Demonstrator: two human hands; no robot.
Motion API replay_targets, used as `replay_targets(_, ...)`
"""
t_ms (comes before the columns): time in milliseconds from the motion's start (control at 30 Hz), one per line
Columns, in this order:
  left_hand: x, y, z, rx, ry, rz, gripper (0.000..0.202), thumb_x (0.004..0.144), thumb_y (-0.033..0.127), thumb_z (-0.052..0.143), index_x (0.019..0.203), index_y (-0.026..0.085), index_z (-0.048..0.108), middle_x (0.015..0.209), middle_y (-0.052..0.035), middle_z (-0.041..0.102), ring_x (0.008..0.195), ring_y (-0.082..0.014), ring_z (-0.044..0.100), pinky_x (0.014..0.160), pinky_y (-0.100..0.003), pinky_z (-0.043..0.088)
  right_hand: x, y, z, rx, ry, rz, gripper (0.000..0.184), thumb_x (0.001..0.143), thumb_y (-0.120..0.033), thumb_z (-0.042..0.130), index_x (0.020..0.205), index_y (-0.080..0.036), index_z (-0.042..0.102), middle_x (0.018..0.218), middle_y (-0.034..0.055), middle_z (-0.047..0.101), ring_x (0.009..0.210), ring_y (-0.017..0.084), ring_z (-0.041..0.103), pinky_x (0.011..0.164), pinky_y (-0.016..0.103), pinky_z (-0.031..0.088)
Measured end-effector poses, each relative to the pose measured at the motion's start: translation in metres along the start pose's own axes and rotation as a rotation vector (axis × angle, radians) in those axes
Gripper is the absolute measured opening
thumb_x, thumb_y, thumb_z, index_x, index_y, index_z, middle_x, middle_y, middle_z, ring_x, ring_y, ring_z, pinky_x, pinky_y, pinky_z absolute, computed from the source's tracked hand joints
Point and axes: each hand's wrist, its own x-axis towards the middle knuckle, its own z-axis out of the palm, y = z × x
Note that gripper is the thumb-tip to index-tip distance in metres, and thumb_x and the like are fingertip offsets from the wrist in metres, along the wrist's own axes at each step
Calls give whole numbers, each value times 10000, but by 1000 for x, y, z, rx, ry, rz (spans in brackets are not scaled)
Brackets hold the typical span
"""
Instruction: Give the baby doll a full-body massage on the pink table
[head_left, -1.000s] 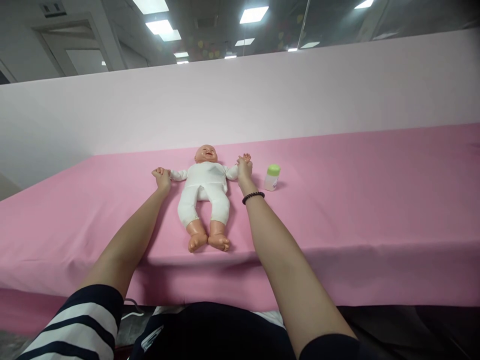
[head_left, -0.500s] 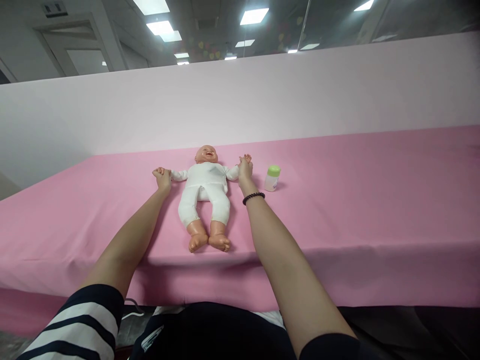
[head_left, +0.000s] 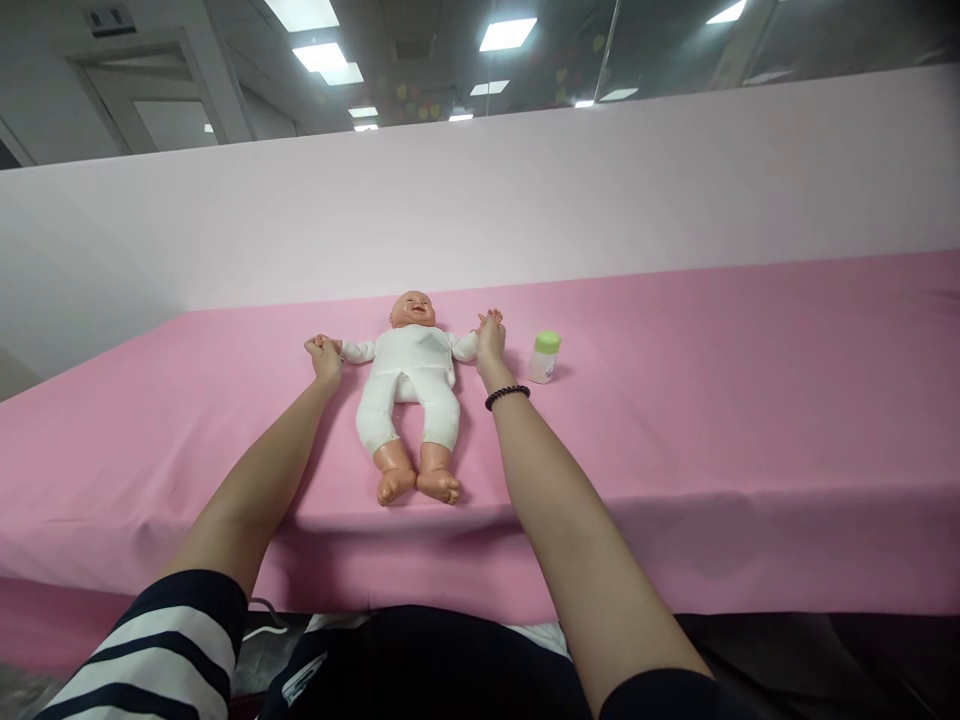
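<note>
A baby doll with a white cloth body lies on its back on the pink-covered table, head toward the wall and bare feet toward me. Its arms are stretched out to both sides. My left hand is closed around the doll's hand on the left. On the other side, my right hand grips the doll's hand on the right, whose small fingers show above mine. A black beaded bracelet circles my right wrist. Both hands rest low, close to the cloth.
A small clear bottle with a green cap stands just right of my right hand. Behind the table rises a white wall, topped by glass that reflects ceiling lights. The table's front edge runs close to my body.
</note>
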Motion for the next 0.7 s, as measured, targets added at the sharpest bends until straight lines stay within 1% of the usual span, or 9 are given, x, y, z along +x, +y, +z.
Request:
replay_targets(133, -1, 1, 0, 10, -4, 7, 173, 1053, 110, 473, 989, 250, 395, 978, 7, 518, 823, -118, 547, 658, -221, 437, 2, 1, 0, -2, 4, -4, 176, 929, -298, 546, 1042, -224, 659, 886, -5, 631, 790, 166, 624, 749, 289, 485)
replay_targets(233, 0, 1, -1, 2, -5, 13, 141, 1068, 152, 486, 992, 247, 415, 1005, 1, 527, 834, -122, 554, 668, -233, 452, 1, 1, 0, 5, 7, 0, 182, 941, -299, 538, 1054, -223, 660, 901, -2, 646, 795, 163, 625, 757, 288, 483)
replay_targets(433, 5, -2, -1, 0, 17, -27, 115, 1095, 229, 486, 992, 245, 436, 985, 0, 532, 829, -129, 559, 688, -240, 460, 2, 2, 0, -4, 6, 9, 215, 958, -345, 521, 1068, -222, 659, 943, 4, 674, 798, 159, 626, 757, 282, 475)
replay_targets(533, 5, -3, -1, -20, 23, -40, 125, 1101, 272, 492, 990, 245, 442, 987, -3, 540, 836, -135, 568, 700, -247, 461, 6, 5, 0, 8, -1, -19, 214, 953, -326, 508, 1052, -218, 664, 977, 7, 683, 807, 149, 623, 767, 275, 476)
replay_targets(600, 5, -2, -1, -33, 21, -45, 137, 1099, 287, 508, 986, 247, 443, 987, 0, 542, 843, -137, 572, 711, -249, 459, 9, 6, 0, 16, -5, -32, 201, 936, -308, 516, 1034, -217, 666, 969, 8, 681, 802, 151, 623, 758, 274, 479)
replay_targets(700, 4, -2, -1, -39, 12, -37, 135, 1091, 270, 531, 986, 250, 449, 976, 7, 539, 836, -133, 565, 715, -243, 454, 12, 8, 0, 1, -11, -22, 174, 910, -320, 563, 1001, -216, 668, 919, 10, 670, 787, 162, 623, 738, 278, 479)
